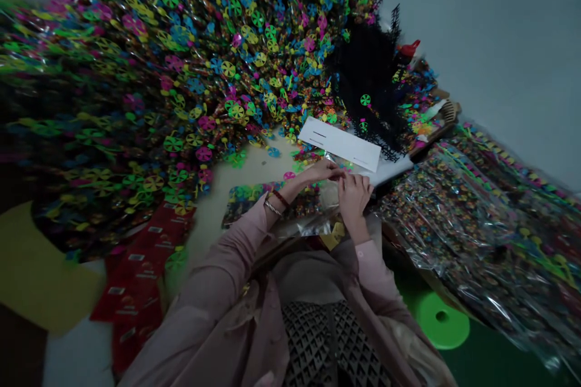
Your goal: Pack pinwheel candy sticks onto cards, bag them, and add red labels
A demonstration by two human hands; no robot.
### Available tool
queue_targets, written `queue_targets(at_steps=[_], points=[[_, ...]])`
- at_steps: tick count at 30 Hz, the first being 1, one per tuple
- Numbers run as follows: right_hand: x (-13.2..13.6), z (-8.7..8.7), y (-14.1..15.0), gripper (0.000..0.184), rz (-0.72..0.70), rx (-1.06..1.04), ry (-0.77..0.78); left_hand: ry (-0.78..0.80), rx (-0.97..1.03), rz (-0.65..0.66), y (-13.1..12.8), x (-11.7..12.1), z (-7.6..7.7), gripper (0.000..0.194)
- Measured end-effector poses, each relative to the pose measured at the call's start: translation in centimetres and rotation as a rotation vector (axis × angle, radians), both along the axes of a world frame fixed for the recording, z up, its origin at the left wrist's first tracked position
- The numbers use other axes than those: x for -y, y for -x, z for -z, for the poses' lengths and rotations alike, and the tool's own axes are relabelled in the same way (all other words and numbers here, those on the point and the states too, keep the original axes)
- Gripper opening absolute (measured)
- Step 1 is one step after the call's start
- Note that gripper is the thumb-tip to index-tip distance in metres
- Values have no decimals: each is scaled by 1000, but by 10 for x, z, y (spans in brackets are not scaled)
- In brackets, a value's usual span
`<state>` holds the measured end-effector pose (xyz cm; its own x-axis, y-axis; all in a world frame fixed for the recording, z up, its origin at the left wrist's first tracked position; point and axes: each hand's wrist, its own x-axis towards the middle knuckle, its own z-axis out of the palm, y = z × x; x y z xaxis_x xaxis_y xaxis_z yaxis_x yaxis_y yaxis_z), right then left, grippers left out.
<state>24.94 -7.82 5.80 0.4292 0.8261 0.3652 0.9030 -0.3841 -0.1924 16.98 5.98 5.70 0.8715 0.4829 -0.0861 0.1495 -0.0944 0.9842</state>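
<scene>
Snugly, plastic bag [313, 208] between both grips [338, 184]

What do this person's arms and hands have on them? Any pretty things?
The left hand and right hand wear no gloves. Both arms are covered by long, pale pink sleeves. The left wrist has a thin silver bangle and a dark red bracelet. The right cuff looks buttoned.

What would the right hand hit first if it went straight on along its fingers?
Probably the white card just ahead of the right hand; depth is unclear, so the hand might pass above it.
</scene>
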Motion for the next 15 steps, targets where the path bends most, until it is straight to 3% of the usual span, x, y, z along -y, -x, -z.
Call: queue_targets(at_steps=[6, 10, 12, 15], points=[[-13, 4, -22, 28, -61, -140, -52, 200, 77, 138, 7, -5, 6, 10], [-12, 2, -31, 29, -24, -258, -183, 215, 82, 48, 12, -3, 6, 13], [-4, -1, -24, 29, -9, -206, -206, 212, 68, 4, 13, -2, 6, 13], [5, -5, -6, 29, -22, -50, -113, 202, 41, -34, 13, -1, 5, 12]])
